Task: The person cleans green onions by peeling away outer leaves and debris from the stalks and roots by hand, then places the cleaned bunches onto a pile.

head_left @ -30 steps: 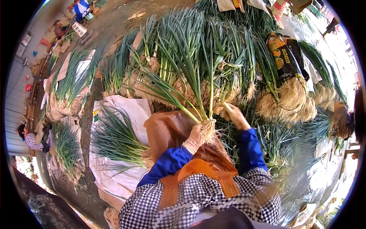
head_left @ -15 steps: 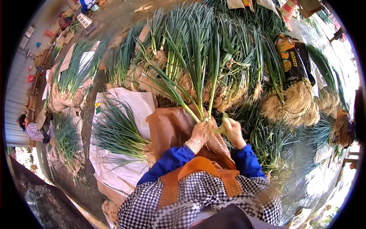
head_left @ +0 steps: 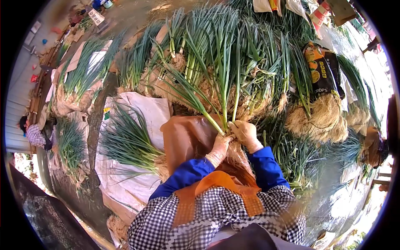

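Over my lap, my left hand (head_left: 219, 149) is wrapped round the lower ends of a few long green onions (head_left: 224, 110). Their leaves fan out away from me, and pale roots (head_left: 236, 156) hang below my fingers. My right hand (head_left: 245, 134) meets the left one, its fingers pinched at the base of the same stalks; what exactly lies between the fingertips is hidden. Under the hands, a brown plastic apron (head_left: 183, 135) covers my lap. On my left, a pile of green onions (head_left: 131, 141) lies on a white sheet (head_left: 125, 183).
Large rows of rooted green onions (head_left: 208, 50) lie ahead. A black printed bag (head_left: 320, 68) rests on bunches at the right. Loose leaves (head_left: 287, 154) are heaped beside my right arm. Another person (head_left: 35, 133) sits at the far left.
My right hand has moved left and in to the stalk bases beside my left hand. The pale green scrap that showed at its fingers is out of sight. My left hand keeps its hold.
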Demonstrator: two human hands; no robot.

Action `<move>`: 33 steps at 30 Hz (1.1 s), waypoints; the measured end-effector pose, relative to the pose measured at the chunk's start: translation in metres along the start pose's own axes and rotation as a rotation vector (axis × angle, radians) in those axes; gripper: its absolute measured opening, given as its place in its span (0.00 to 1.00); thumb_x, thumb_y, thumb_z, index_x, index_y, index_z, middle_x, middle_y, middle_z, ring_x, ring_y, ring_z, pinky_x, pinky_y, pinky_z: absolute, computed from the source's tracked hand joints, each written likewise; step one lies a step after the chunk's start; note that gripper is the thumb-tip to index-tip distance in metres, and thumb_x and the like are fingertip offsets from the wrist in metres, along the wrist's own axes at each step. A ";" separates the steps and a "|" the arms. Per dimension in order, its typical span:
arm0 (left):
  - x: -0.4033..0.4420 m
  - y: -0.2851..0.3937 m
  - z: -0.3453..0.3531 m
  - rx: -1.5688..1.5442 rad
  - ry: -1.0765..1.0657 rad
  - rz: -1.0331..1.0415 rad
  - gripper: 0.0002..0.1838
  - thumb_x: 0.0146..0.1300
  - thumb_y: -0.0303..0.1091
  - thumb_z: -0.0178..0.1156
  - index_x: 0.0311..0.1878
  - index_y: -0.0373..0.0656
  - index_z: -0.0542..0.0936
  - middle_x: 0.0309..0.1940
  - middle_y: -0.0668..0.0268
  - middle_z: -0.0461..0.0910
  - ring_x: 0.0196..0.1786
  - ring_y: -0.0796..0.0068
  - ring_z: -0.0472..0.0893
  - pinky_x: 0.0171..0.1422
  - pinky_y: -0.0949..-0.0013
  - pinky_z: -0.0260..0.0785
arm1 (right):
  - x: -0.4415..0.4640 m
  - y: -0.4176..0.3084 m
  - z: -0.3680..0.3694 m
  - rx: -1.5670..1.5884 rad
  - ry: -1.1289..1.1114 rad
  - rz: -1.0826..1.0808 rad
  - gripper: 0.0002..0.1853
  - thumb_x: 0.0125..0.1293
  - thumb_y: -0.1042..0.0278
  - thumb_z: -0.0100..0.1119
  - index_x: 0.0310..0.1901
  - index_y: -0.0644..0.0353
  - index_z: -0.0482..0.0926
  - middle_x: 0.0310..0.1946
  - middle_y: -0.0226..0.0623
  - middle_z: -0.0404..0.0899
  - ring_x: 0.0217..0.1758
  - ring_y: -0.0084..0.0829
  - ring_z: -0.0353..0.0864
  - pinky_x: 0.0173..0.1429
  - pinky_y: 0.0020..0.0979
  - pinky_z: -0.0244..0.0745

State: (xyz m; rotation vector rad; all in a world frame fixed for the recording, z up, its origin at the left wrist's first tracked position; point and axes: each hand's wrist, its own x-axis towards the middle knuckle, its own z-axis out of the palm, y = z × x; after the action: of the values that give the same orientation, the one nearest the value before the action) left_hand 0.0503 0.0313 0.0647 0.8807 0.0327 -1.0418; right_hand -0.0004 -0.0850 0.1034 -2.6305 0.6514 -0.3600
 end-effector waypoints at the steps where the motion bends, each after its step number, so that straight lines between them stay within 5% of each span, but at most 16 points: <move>1: 0.000 -0.002 -0.004 -0.023 -0.003 -0.032 0.18 0.57 0.18 0.56 0.52 0.38 0.72 0.43 0.64 0.77 0.43 0.73 0.78 0.49 0.72 0.73 | -0.006 -0.007 -0.016 -0.105 0.000 -0.052 0.15 0.62 0.53 0.55 0.21 0.51 0.73 0.14 0.31 0.70 0.17 0.34 0.74 0.22 0.35 0.69; 3: 0.006 -0.006 -0.007 -0.035 0.009 -0.034 0.17 0.57 0.17 0.56 0.51 0.37 0.73 0.41 0.64 0.78 0.42 0.73 0.78 0.48 0.72 0.74 | -0.016 -0.009 -0.039 -0.319 0.063 -0.221 0.18 0.61 0.57 0.58 0.16 0.51 0.69 0.10 0.30 0.66 0.13 0.32 0.69 0.18 0.34 0.64; 6: 0.005 -0.017 -0.013 -0.047 0.014 -0.029 0.15 0.56 0.18 0.57 0.48 0.38 0.74 0.38 0.65 0.78 0.39 0.74 0.78 0.45 0.72 0.73 | -0.026 0.001 -0.055 -0.102 0.133 -0.184 0.20 0.63 0.57 0.55 0.14 0.52 0.67 0.10 0.32 0.66 0.12 0.32 0.70 0.17 0.34 0.64; 8: 0.010 -0.019 -0.009 -0.050 -0.019 0.022 0.13 0.56 0.19 0.58 0.45 0.38 0.75 0.36 0.66 0.78 0.36 0.75 0.78 0.42 0.74 0.73 | -0.008 -0.013 -0.072 0.371 0.016 0.253 0.17 0.62 0.55 0.57 0.21 0.57 0.75 0.16 0.37 0.76 0.19 0.33 0.77 0.25 0.29 0.70; 12: 0.000 -0.017 0.015 0.166 0.012 0.189 0.14 0.57 0.20 0.58 0.46 0.35 0.72 0.38 0.66 0.77 0.40 0.76 0.75 0.46 0.76 0.69 | 0.053 -0.027 -0.041 -0.154 -0.193 0.194 0.26 0.57 0.39 0.57 0.29 0.60 0.77 0.19 0.39 0.77 0.23 0.39 0.79 0.29 0.36 0.73; 13: -0.005 -0.008 0.018 0.606 0.075 0.267 0.16 0.57 0.21 0.58 0.50 0.34 0.71 0.40 0.66 0.77 0.43 0.76 0.75 0.48 0.76 0.68 | 0.063 -0.025 -0.029 -0.188 -0.221 0.222 0.29 0.55 0.34 0.53 0.28 0.59 0.76 0.21 0.43 0.78 0.27 0.46 0.79 0.32 0.41 0.73; 14: -0.002 -0.011 0.014 0.606 0.079 0.275 0.16 0.57 0.21 0.58 0.50 0.34 0.71 0.40 0.66 0.77 0.43 0.76 0.75 0.48 0.76 0.68 | 0.066 -0.020 -0.020 -0.187 -0.218 0.214 0.29 0.55 0.34 0.53 0.28 0.59 0.76 0.21 0.43 0.78 0.27 0.46 0.79 0.32 0.41 0.73; 17: 0.006 -0.015 0.004 0.297 0.065 0.164 0.15 0.60 0.23 0.55 0.51 0.36 0.75 0.40 0.70 0.78 0.41 0.81 0.75 0.46 0.77 0.69 | 0.063 -0.009 -0.012 -0.135 -0.167 0.219 0.23 0.61 0.44 0.49 0.28 0.59 0.78 0.24 0.46 0.80 0.30 0.47 0.81 0.36 0.43 0.75; 21: 0.007 -0.014 0.000 0.183 0.089 0.160 0.14 0.61 0.23 0.55 0.51 0.36 0.75 0.40 0.70 0.78 0.40 0.81 0.75 0.45 0.78 0.69 | 0.023 0.005 0.008 -0.531 0.103 -0.119 0.19 0.66 0.55 0.49 0.19 0.52 0.75 0.12 0.33 0.75 0.15 0.33 0.77 0.17 0.34 0.71; 22: 0.006 -0.013 -0.003 0.041 0.031 0.114 0.12 0.61 0.23 0.55 0.49 0.37 0.75 0.39 0.69 0.78 0.40 0.80 0.76 0.45 0.77 0.70 | 0.008 -0.001 0.005 -0.222 0.089 0.059 0.20 0.66 0.55 0.50 0.17 0.51 0.74 0.10 0.32 0.72 0.12 0.34 0.74 0.17 0.35 0.69; 25: 0.005 -0.003 -0.001 -0.178 -0.014 -0.017 0.08 0.62 0.23 0.55 0.44 0.37 0.76 0.35 0.64 0.79 0.38 0.74 0.78 0.41 0.73 0.73 | -0.055 -0.014 -0.045 0.564 -0.103 -0.017 0.13 0.65 0.64 0.54 0.25 0.61 0.76 0.14 0.37 0.72 0.15 0.32 0.71 0.21 0.29 0.65; 26: 0.007 -0.001 0.001 -0.134 0.053 -0.029 0.07 0.62 0.23 0.54 0.44 0.37 0.76 0.34 0.63 0.79 0.36 0.71 0.79 0.40 0.71 0.75 | -0.072 -0.020 -0.064 0.821 -0.161 0.493 0.12 0.66 0.64 0.53 0.30 0.64 0.77 0.15 0.34 0.74 0.17 0.28 0.74 0.22 0.26 0.67; 28: 0.004 0.008 0.006 -0.156 0.068 -0.068 0.07 0.62 0.23 0.55 0.43 0.37 0.76 0.33 0.63 0.79 0.33 0.71 0.79 0.39 0.69 0.75 | -0.091 0.021 -0.090 0.973 -0.096 0.669 0.17 0.68 0.59 0.48 0.30 0.65 0.77 0.19 0.37 0.79 0.21 0.27 0.80 0.27 0.25 0.74; 30: -0.002 0.019 0.009 -0.293 0.007 -0.180 0.07 0.63 0.26 0.55 0.43 0.36 0.76 0.32 0.62 0.78 0.33 0.69 0.79 0.40 0.68 0.76 | -0.105 0.102 -0.072 -0.331 -0.436 0.631 0.21 0.67 0.50 0.46 0.30 0.61 0.77 0.25 0.43 0.80 0.31 0.35 0.83 0.34 0.35 0.74; 32: -0.002 0.023 0.008 -0.418 -0.075 -0.266 0.08 0.64 0.26 0.54 0.44 0.35 0.75 0.33 0.61 0.78 0.35 0.67 0.79 0.41 0.67 0.76 | -0.094 0.107 -0.057 -0.332 -0.420 0.556 0.21 0.66 0.48 0.46 0.31 0.59 0.77 0.27 0.43 0.80 0.33 0.40 0.81 0.36 0.39 0.73; 33: 0.000 0.022 0.004 -0.420 -0.046 -0.309 0.08 0.65 0.25 0.52 0.45 0.35 0.75 0.34 0.60 0.78 0.36 0.66 0.79 0.42 0.66 0.76 | -0.070 0.096 -0.050 -0.029 -0.312 0.552 0.21 0.66 0.48 0.47 0.31 0.59 0.77 0.26 0.41 0.79 0.31 0.38 0.80 0.36 0.38 0.72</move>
State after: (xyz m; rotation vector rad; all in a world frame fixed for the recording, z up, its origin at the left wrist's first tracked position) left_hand 0.0655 0.0332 0.0805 0.4755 0.3457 -1.2831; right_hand -0.1145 -0.1443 0.0947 -2.3270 1.2201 0.2188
